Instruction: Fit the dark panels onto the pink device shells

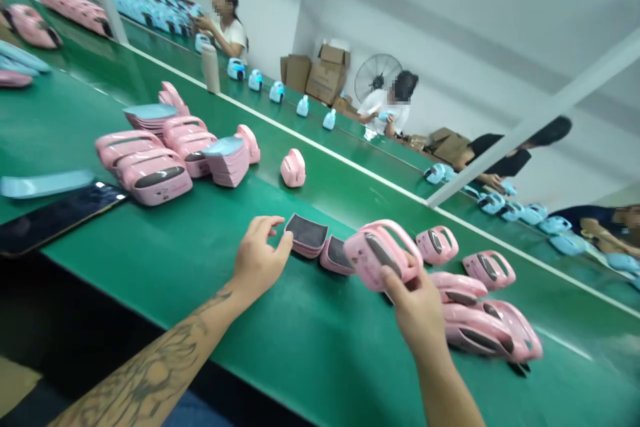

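Note:
In my right hand (pixel 413 300) is a pink plastic housing with a loop handle (pixel 373 260), held above the green table, its dark oval window turned upward. My left hand (pixel 263 250) has its fingers apart and carries nothing. Its fingertips are close to a small stack of pink panels with dark grey faces (pixel 307 235); whether they touch it I cannot tell. A second such stack (pixel 337 255) lies partly behind the held housing. Right of my right hand, several more pink housings (pixel 475 327) lie bunched together.
Pink housings (pixel 155 177) and stacked pink panels (pixel 230 163) stand at the left, near a phone (pixel 60 217) and a light blue strip (pixel 47 183). One pink housing (pixel 293 168) sits farther back. Beyond a white divider, co-workers (pixel 387 107) handle blue housings. A slanted white post (pixel 530 123) rises at right.

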Tool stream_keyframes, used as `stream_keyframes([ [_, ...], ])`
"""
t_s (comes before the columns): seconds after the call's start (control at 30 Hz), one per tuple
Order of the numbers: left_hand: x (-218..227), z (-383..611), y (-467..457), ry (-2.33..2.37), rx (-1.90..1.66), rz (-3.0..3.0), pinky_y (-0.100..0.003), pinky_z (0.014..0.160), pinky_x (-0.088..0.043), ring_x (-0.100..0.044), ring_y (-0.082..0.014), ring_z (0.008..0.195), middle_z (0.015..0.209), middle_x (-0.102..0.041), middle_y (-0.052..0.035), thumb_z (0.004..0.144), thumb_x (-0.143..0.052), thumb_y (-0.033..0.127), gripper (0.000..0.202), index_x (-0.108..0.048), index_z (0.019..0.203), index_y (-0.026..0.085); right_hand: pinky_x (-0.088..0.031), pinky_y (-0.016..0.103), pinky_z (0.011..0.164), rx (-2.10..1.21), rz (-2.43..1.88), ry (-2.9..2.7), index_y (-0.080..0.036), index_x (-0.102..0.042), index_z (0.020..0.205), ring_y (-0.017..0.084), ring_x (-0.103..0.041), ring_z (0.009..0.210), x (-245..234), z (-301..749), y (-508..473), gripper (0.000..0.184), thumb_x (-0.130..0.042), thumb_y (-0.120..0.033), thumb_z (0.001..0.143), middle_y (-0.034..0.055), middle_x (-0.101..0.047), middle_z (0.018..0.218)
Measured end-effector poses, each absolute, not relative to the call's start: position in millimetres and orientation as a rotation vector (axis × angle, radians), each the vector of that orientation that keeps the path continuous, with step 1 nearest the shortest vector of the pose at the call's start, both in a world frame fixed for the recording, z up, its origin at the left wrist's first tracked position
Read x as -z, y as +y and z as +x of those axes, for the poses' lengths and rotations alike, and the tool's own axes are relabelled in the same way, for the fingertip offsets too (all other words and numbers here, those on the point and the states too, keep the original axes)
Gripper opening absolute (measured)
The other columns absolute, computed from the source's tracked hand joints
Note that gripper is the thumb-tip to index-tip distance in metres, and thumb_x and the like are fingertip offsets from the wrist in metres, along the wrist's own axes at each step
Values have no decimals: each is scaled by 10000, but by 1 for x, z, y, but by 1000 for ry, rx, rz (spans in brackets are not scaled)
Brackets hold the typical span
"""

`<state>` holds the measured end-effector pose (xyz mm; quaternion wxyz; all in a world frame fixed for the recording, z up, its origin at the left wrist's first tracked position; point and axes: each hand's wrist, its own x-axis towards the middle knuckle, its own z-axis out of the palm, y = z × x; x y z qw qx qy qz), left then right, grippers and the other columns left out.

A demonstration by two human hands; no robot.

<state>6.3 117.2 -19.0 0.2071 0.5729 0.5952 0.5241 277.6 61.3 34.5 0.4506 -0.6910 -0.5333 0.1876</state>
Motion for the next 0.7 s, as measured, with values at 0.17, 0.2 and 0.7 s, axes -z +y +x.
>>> stream_keyframes([
  [0.17, 24, 4, 170, 1877, -1163, 1651, -331, 812, -501, -652, -228, 893, 976, -660, -82, 914, -616, 305, 194, -737, 1000, 181, -543, 413, 832, -335, -1974, -1118, -73, -737, 1020, 339, -713, 949, -34, 311, 179, 414, -768, -437, 824, 163, -782, 986],
  [0.2, 27, 6, 174, 1876, -1153, 1647, -330, 776, -495, -654, -229, 860, 939, -659, -77, 901, -627, 294, 168, -744, 954, 186, -549, 423, 850, -331, -2016, -1081, -76, -728, 1025, 328, -711, 964, -28, 313, 196, 388, -774, -417, 846, 161, -772, 1013],
  [0.7, 23, 4, 183, 1684, -1303, 1606, -298, 707, -465, -611, -191, 732, 742, -648, -17, 884, -564, 280, 129, -614, 781, 221, -519, 529, 1067, -275, -1827, -1026, -219, -600, 1372, 298, -600, 1281, -11, 293, 192, 398, -666, -360, 1005, 118, -561, 1481],
])
